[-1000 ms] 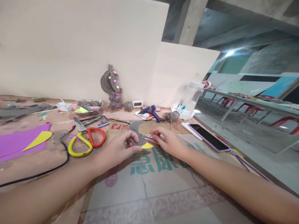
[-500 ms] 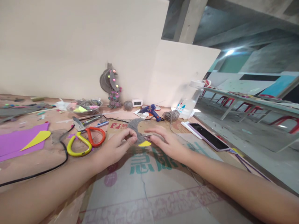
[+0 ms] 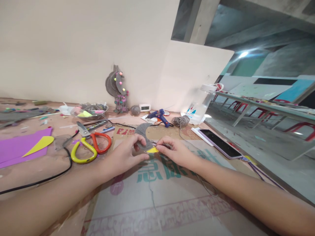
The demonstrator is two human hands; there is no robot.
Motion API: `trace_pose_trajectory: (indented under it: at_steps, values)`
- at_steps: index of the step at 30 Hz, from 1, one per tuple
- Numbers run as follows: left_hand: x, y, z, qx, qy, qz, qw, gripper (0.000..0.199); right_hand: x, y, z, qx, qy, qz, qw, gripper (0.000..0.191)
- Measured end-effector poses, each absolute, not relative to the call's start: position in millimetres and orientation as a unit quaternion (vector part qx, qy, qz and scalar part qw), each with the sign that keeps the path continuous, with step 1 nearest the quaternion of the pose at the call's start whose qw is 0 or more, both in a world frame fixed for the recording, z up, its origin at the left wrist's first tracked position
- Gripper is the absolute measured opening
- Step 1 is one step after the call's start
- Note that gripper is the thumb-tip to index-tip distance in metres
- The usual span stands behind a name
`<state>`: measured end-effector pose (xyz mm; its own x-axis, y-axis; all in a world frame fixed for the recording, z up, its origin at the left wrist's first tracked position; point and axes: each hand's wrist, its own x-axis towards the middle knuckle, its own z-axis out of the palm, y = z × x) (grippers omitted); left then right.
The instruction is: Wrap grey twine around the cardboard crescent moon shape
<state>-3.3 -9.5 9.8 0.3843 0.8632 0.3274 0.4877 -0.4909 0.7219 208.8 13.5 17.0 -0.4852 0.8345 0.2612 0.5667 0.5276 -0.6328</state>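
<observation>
A crescent (image 3: 142,131) wrapped in grey yarn, with a yellow lower end (image 3: 153,149), lies over printed cardboard (image 3: 123,209). My left hand (image 3: 128,152) is at its left side, thumb and index finger spread apart, the curled fingers touching its edge. At the yellow end, my right hand (image 3: 173,150) has thumb and index finger pinched together on the crescent's tip. A small shiny bit shows beside those fingertips, too small to name. Grey yarn from a loose ball (image 3: 180,120) trails down past my right forearm.
Scissors (image 3: 91,147), purple sheets (image 3: 22,150) and a black cable (image 3: 39,180) lie left. Behind are a bowl (image 3: 90,113), a decorated hanging piece (image 3: 118,88), a clock (image 3: 145,107) and a blue glue gun (image 3: 159,116). A bottle (image 3: 198,105) and phone (image 3: 220,142) stand along the right.
My left thumb and index finger have parted from a pinch, and the thumb now points lower. My right fingers have closed at the crescent's yellow end.
</observation>
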Motion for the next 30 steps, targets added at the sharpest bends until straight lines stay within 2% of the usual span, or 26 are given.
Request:
trace_pose_trajectory:
  at_steps: [30]
  values:
    - [0.9,-11.3,14.2,0.768,0.418,0.348,0.337,0.013,209.9,14.7,19.3,-0.432,-0.819,0.241,0.29,0.019]
